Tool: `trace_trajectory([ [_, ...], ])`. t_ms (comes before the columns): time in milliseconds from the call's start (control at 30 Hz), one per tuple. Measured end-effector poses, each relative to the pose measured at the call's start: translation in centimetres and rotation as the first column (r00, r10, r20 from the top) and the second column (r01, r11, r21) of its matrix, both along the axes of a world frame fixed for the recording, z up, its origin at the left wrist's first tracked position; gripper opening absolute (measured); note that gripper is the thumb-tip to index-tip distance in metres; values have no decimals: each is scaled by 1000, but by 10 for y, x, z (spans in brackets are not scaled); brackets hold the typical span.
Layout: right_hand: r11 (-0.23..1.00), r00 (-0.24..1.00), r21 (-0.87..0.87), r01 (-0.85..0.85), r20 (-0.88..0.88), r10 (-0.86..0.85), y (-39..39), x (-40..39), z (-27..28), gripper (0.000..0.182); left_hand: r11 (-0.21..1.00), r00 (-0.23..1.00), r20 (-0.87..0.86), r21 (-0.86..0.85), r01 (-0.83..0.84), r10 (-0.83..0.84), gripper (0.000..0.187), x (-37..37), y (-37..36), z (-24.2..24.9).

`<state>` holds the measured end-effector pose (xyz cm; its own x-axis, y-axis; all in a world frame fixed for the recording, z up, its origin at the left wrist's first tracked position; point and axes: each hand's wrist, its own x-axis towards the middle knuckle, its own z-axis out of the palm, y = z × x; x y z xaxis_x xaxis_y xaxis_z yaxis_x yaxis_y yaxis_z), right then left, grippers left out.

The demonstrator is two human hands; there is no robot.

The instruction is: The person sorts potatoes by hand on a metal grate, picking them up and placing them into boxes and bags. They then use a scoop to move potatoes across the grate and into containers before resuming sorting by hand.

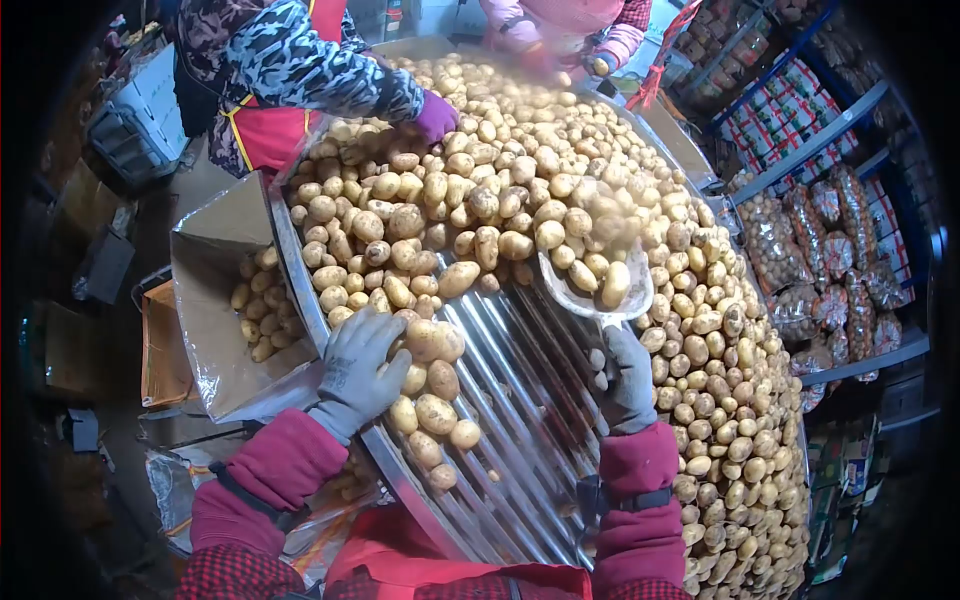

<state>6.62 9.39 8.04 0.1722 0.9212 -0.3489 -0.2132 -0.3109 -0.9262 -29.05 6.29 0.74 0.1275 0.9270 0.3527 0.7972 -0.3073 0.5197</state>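
My right hand (628, 380), in a grey work glove, is wrapped round the handle of a pale scoop (641, 290). Several potatoes (582, 275) lie in the scoop, with a blur of falling ones or dust just above. My left hand (362, 362), gloved alike, rests at the left edge of the slatted metal table (530, 400). Its fingers are spread and the thumb lies against a small group of potatoes (436, 412). Beyond both hands spreads a large heap of potatoes (480, 200), which also runs down the right side.
Left of the table stands an open cardboard box (225, 235) with potatoes inside. A co-worker's purple-gloved hand (436, 117) reaches into the heap at upper left. Another person in pink (565, 30) works at the far side. Racks at right hold bagged goods (835, 270).
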Motion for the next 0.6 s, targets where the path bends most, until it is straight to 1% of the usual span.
trace_trajectory([
  [33, 998, 998, 11, -57, 18, 57, 10, 8, -7, 26, 999, 1000, -11, -34, 8, -9, 45, -1, -1, 3],
  [100, 998, 994, -8, -66, 88, 66, 39, 0, 1, 28, 1000, 1000, -6, -17, 20, -20, 45, -3, 0, 5],
  [133, 998, 982, -46, -42, 182, 50, 53, -8, 9, 27, 999, 999, 0, -9, 33, -33, 46, -3, 1, 5],
  [167, 986, 930, 37, -162, 341, 139, 72, -5, 1, 28, 1000, 1000, 6, 10, 26, -26, 46, -3, 1, 0],
  [233, 945, 871, 187, -268, 465, 155, 97, -4, 1, 28, 999, 999, 14, 12, 39, -39, 46, -4, 0, 3],
  [267, 966, 848, 109, -233, 510, 147, 107, -12, 12, 32, 999, 999, 25, -22, 36, -36, 46, -3, 0, 4],
  [300, 980, 819, 37, -194, 557, 141, 121, -18, 27, 36, 999, 999, 17, -19, 39, -39, 46, -3, 0, 5],
  [333, 974, 797, 102, -203, 595, 104, 140, -19, 21, 44, 999, 999, 20, -32, 41, -40, 46, -3, 1, 5],
  [367, 973, 803, 112, -199, 588, 97, 162, -20, 12, 44, 998, 999, 21, -45, 42, -41, 46, -3, 1, 7],
  [400, 969, 672, 108, -220, 737, 70, 185, -22, 2, 45, 999, 999, 11, -35, 35, -35, 45, -2, 0, 8],
  [433, 965, 513, 100, -243, 857, 41, 202, -28, 1, 47, 999, 1000, 2, -27, 29, -29, 45, -1, 0, 10],
  [500, 974, 253, 58, -217, 967, -2, 212, -56, 15, 52, 996, 999, 22, -78, 38, -36, 45, -3, 0, 12],
  [533, 971, 176, 68, -229, 984, -27, 207, -64, 20, 55, 999, 1000, 8, -45, 14, -14, 44, -3, -2, 5],
  [567, 977, 174, -24, -210, 983, 62, 201, -72, 31, 56, 1000, 1000, -7, -14, 5, -5, 44, -2, -2, 4],
  [600, 976, 108, -50, -211, 991, 75, 195, -73, 33, 56, 1000, 1000, -2, -16, 7, -7, 44, -3, -3, 4],
])
